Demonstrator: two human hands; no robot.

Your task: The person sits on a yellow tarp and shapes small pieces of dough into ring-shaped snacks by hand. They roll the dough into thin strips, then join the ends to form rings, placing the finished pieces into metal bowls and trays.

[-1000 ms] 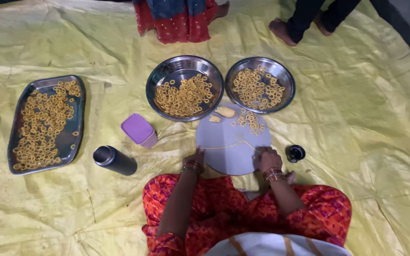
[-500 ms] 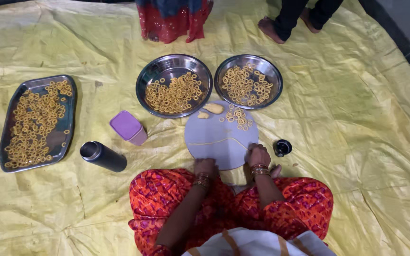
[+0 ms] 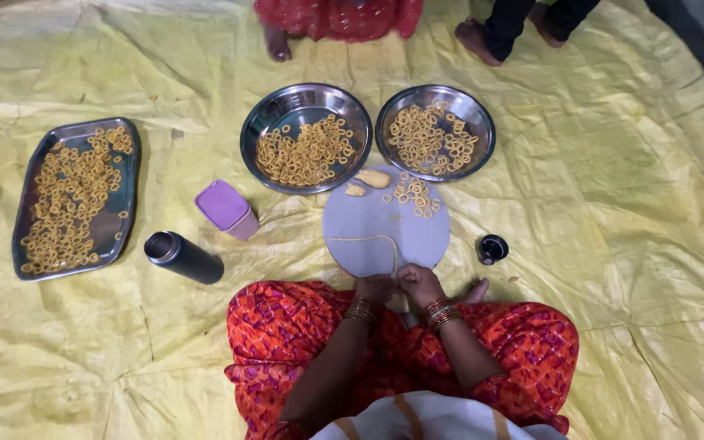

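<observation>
- Pale yellow dough, rolled into a thin soft strand (image 3: 368, 241), lies across the near half of the round grey board (image 3: 352, 220) and bends down to the board's near edge, where both hands meet it.
- Handling, as a judgement: light, limp, likely tacky; it would stretch or tear if pulled, so best pinched close to the working end with fingertips only.
- Left hand (image 3: 375, 288) and right hand (image 3: 419, 283) sit touching, fingers curled together at the strand's near end; whether both actually pinch it I cannot tell.
- Forearms angle inward from the lap; bangles on both wrists; legs folded in orange-red patterned cloth.
- Far side of board: two small dough lumps (image 3: 372, 178), a little cluster of finished rings (image 3: 414, 194).
- Beyond: two round steel bowls (image 3: 287, 110) (image 3: 478, 114) holding rings; a rectangular steel tray (image 3: 120, 220) of rings far left.
- Nearby: purple lidded box (image 3: 223, 208), dark steel flask (image 3: 182, 257) lying down, small black cap (image 3: 491, 248), all on yellow sheet (image 3: 629, 204).
</observation>
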